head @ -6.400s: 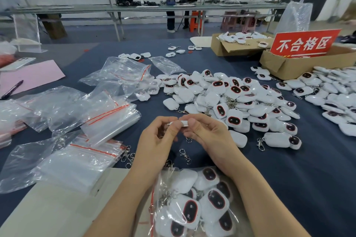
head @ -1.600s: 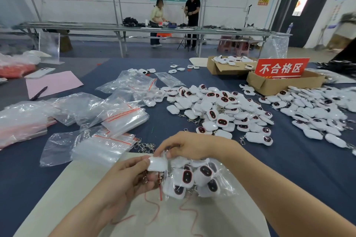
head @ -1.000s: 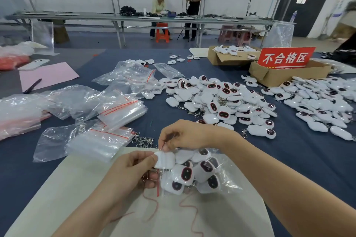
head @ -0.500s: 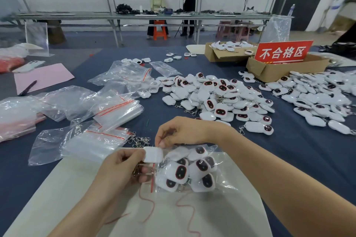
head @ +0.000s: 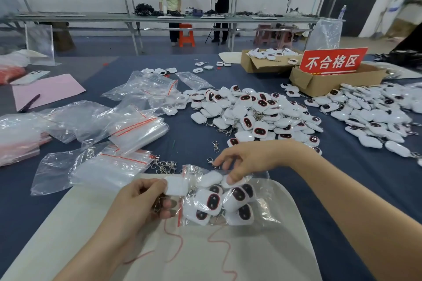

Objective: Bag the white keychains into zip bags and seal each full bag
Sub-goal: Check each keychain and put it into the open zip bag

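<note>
Pinching a white keychain (head: 175,186) between thumb and curled fingers, our left hand (head: 141,203) holds it right at the mouth of the zip bag (head: 262,212). Our right hand (head: 246,162) comes over from the far side, with fingers curled down onto the bag's upper edge and pinching the clear film there.

The bag lies flat with its long axis running left to right in front of us. Its mouth, marked by the red zip line, points left toward the left hand, and its closed bottom points right. Inside we see a heap of bagged keychains (head: 214,201), most with their dark, red-rimmed faces up.

The bag rests on a pale pad (head: 205,258) at the near edge of the blue surface (head: 342,178). Just beyond the pad lie loose metal clasps (head: 166,165), and to their left are stacks of empty bags (head: 118,166). Farther off sits a big pile of keychains (head: 258,116). A second pile (head: 376,116) lies to the right, just in front of a cardboard box (head: 331,82) carrying a red sign (head: 333,61).
</note>
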